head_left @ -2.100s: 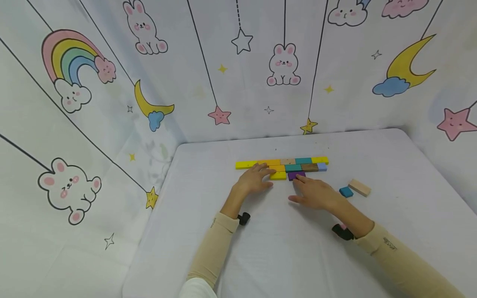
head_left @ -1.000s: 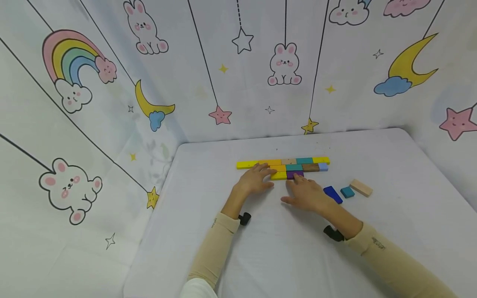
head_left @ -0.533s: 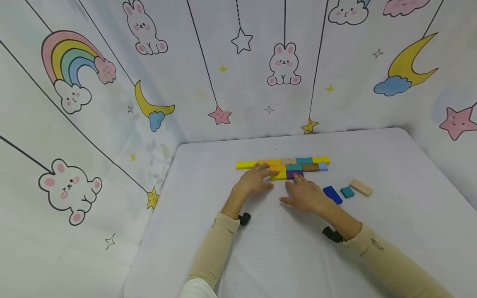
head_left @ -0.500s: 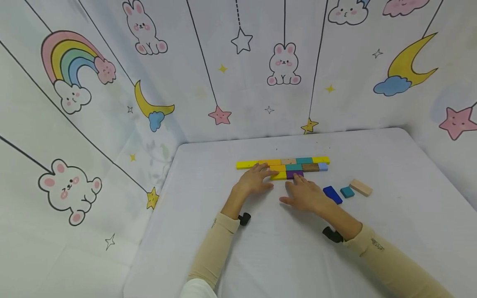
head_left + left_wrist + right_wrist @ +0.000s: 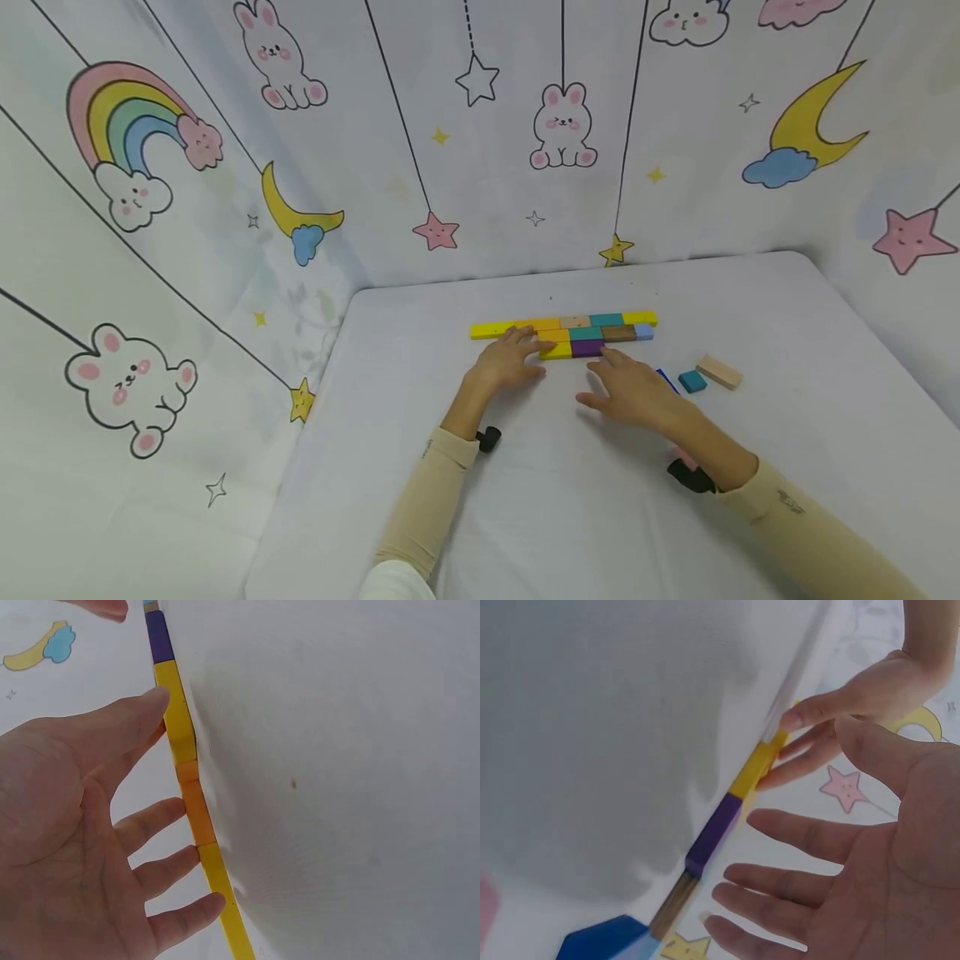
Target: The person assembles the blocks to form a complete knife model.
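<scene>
Flat coloured wooden blocks lie in three touching rows on the white table. My left hand [image 5: 504,364], fingers spread, rests at the left of the rows, its fingertips touching the orange block [image 5: 553,336] and the front yellow block [image 5: 557,351]. Against that yellow block's right end sits a purple block [image 5: 587,348]. Just to the right of the purple block, my right hand [image 5: 637,392] hovers with relaxed fingers and holds nothing. In the right wrist view, the fingers of my right hand [image 5: 877,877] appear apart from the purple block. Partly behind it lies a dark blue block [image 5: 667,381].
A small teal block [image 5: 692,382] and a pale wood block [image 5: 719,372] lie loose to the right. The back row ends in a yellow block [image 5: 640,317]; the middle row ends in a light blue block [image 5: 644,332]. A patterned cloth [image 5: 510,183] hangs behind the table.
The purple block has slid left against the front yellow block under my right hand. That hand has since drawn back to the right, covering part of the dark blue block. My left hand stays put.
</scene>
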`<action>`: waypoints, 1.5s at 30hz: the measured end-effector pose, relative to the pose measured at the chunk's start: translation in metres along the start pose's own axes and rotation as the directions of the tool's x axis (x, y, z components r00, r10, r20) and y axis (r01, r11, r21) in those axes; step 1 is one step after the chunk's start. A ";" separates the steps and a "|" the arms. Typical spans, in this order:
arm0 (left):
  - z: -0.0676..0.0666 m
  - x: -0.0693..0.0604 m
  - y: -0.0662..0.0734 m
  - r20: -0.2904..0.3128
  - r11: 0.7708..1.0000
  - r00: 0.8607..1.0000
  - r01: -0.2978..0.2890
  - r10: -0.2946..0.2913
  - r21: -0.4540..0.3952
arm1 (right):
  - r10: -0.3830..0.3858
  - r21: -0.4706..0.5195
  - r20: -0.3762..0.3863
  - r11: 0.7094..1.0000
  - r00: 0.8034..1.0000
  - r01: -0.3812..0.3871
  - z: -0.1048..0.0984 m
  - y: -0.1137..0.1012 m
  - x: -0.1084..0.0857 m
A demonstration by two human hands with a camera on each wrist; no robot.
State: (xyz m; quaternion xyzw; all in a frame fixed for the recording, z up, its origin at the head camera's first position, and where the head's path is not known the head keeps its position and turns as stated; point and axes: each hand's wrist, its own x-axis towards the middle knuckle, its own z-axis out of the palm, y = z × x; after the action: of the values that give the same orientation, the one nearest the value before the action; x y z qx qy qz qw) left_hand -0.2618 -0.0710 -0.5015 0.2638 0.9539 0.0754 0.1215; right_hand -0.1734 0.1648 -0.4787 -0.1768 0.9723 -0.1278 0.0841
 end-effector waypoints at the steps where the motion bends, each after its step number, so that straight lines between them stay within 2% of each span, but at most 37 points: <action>1: 0.000 0.000 0.000 -0.002 1.000 1.000 0.001 -0.001 -0.005 | 0.009 0.005 0.000 1.000 1.000 -0.009 -0.001 0.002 -0.002; 10: 0.000 0.000 -0.004 0.005 1.000 1.000 0.014 -0.014 -0.022 | 0.040 0.001 -0.036 0.999 0.999 -0.040 -0.002 0.016 -0.017; 15: 0.000 -0.001 -0.004 -0.011 1.000 1.000 -0.008 0.007 -0.024 | 0.060 0.016 -0.069 0.998 0.996 -0.059 -0.002 0.022 -0.027; 22: 0.002 0.008 -0.008 0.056 1.000 0.998 0.023 -0.022 -0.014 | 0.057 0.044 -0.113 0.998 0.992 -0.053 0.003 0.034 -0.045; 32: 0.000 -0.001 -0.002 -0.003 1.000 1.000 -0.013 0.013 -0.021 | 0.114 0.049 -0.130 0.993 0.985 -0.109 0.008 0.047 -0.066; 40: 0.001 -0.002 -0.002 -0.005 0.999 1.000 -0.027 0.027 -0.019 | 0.127 0.033 -0.146 0.992 0.981 -0.124 0.010 0.062 -0.077; 45: 0.003 0.000 -0.002 -0.007 1.000 1.000 -0.020 0.020 -0.020 | 0.168 0.033 -0.146 0.986 0.975 -0.165 0.009 0.072 -0.083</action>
State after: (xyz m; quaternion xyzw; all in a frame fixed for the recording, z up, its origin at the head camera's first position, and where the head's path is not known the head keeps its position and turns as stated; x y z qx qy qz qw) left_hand -0.2625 -0.0726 -0.5046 0.2720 0.9507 0.0873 0.1204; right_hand -0.1180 0.2586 -0.4971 -0.0839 0.9858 -0.1432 0.0239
